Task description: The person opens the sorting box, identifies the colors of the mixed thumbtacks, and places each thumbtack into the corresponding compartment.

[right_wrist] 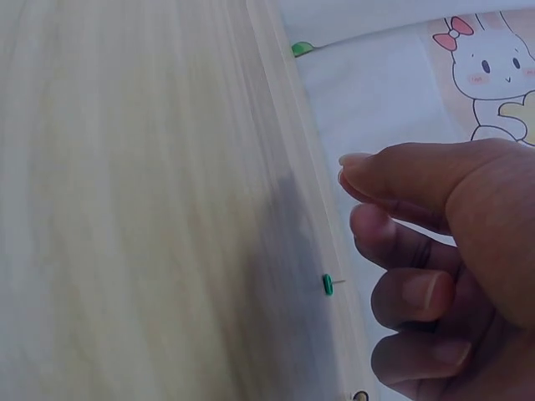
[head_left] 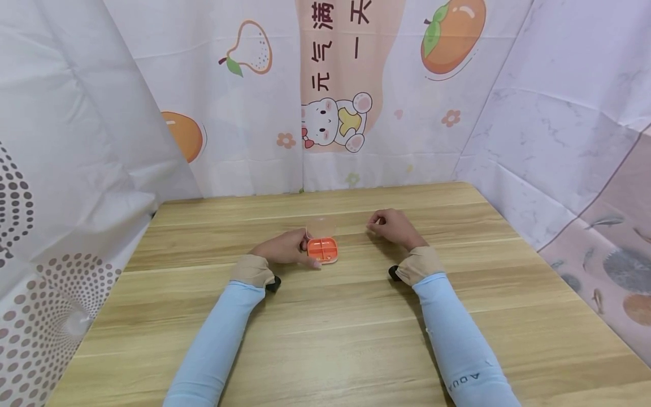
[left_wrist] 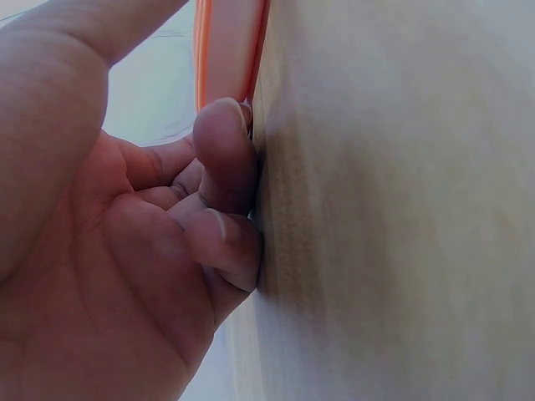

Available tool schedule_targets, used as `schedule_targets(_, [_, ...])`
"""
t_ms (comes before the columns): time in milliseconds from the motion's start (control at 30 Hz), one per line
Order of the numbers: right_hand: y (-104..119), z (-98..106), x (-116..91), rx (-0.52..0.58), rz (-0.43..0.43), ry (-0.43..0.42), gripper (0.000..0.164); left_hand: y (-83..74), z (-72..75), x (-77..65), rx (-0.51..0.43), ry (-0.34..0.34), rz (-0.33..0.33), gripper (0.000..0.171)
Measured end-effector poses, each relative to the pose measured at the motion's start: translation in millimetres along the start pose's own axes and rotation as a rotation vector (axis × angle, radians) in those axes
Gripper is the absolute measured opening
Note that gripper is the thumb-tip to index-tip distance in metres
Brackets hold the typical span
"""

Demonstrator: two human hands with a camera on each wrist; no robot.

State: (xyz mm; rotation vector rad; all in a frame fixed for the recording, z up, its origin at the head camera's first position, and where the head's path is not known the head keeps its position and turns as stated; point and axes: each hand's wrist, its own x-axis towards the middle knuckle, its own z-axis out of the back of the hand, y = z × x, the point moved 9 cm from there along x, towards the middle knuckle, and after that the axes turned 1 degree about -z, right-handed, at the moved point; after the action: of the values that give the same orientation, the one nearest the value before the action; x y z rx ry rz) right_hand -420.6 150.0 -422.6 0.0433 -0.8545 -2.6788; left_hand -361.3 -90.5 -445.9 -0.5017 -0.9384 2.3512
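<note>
Both hands are out over the work, well apart from each other. The left hand grips an orange compartment box at its left end, thumb along the near edge, other fingers curled in beside it; from the left wrist, some of those fingertips rest on the wood. The right hand is further right, fingers curled and thumb brought against the forefinger; whether something tiny sits between the two cannot be told.

Largest around them is the white cloth hung at the back and sides, printed with fruit, flowers, dark characters and a rabbit, with grey dots at the left. Next comes the desk, its pale wood-grain top reaching the cloth at the far edge. Light blue sleeves cover the forearms, the right one marked with dark letters. Tan cuffs wrap the wrists, and a small black piece shows beside each.

The box lies on the desk, a little left of the middle and toward the far side, open face up. Its clear lid extends from the far edge, swung open. Dividers split the orange inside into four. Along the near compartments are pale spots, too small to make out.
</note>
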Motion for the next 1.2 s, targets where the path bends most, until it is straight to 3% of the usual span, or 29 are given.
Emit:
schedule_targets(1000, [-25.6,15.9,-8.5,-0.029,-0.066,-0.062,0.016,-2.5,1.6,-0.6,0.008,-0.002,-0.026,0.064])
schedule_targets(1200, [-28.1,17.6,-9.8,-0.022,-0.087,-0.072,0.016,-3.0,1.0,0.9,0.019,-0.001,-0.056,0.061])
